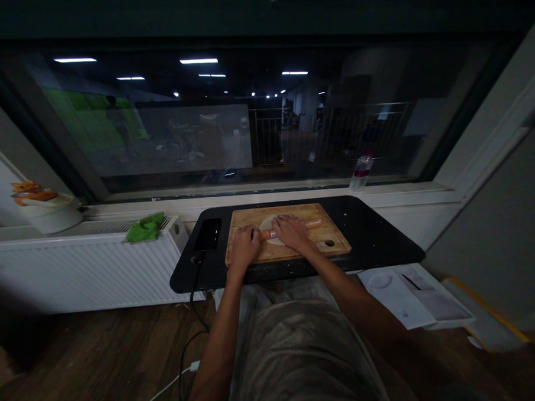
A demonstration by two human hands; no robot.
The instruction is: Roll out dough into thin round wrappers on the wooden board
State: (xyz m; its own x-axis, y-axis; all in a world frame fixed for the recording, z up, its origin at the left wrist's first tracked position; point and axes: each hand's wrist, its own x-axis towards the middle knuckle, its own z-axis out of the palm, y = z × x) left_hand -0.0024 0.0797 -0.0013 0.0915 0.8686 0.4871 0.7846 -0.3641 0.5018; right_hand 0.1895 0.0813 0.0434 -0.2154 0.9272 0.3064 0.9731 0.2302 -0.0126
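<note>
A wooden rolling pin (313, 223) lies across a flat round of pale dough (268, 223) on a wooden cutting board (333, 236). My left hand (247, 241) is closed over the pin's left end. Further along, my right hand (290, 229) grips the pin near its middle, above the dough. The pin's right end sticks out past my right hand. Between the hands a short stretch of the pin with a small label shows. Part of the dough is hidden under the pin and my right hand.
The board rests on a black table (379, 237) below a window. A phone (208, 234) with a cable lies left of the board. A plastic bottle (361, 171) stands on the sill. A green cloth (145, 227) and a white pot (50, 214) sit by the radiator (97, 273). Papers (409, 295) lie lower right.
</note>
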